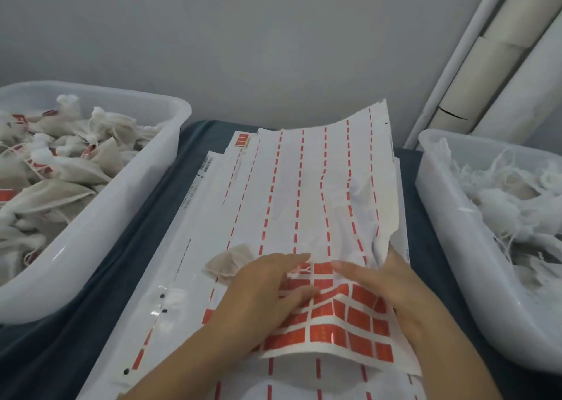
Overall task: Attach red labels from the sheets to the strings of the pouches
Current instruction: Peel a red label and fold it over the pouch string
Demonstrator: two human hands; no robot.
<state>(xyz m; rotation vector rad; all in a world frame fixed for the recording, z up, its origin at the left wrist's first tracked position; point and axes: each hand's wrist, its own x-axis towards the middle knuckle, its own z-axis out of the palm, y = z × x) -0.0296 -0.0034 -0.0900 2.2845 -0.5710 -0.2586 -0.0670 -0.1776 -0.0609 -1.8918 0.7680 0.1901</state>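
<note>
Your left hand [267, 290] lies flat, fingers [292, 259] nearly straight, pressing the label sheet [304, 193] at the red block. Your right hand [392, 281] grips the sheet's right edge, thumb on top; the other fingers are hidden beneath, so I cannot tell how far they curl.

Risks, as I judge them:
- The sheet is already creased and bowed near your right hand; more pulling there could tear the thin liner or fold adhesive labels onto each other.
- The one pouch [228, 266] on the stack sits just beside your left hand, partly under it. Its string is not visible; a peeled label could stick to the fabric instead.
- Spent sheets [182, 247] beneath are glossy and loosely stacked, so the pile may slide on the counter [137, 232].

Materials: red labels [359, 317] are shiny rectangles in a grid; the emptied rows leave only red dashes. Pouches are soft, off-white mesh, triangular. The left tub [127, 217], translucent plastic, holds labelled pouches; the right tub [450, 217] holds fuzzy unlabelled ones.
</note>
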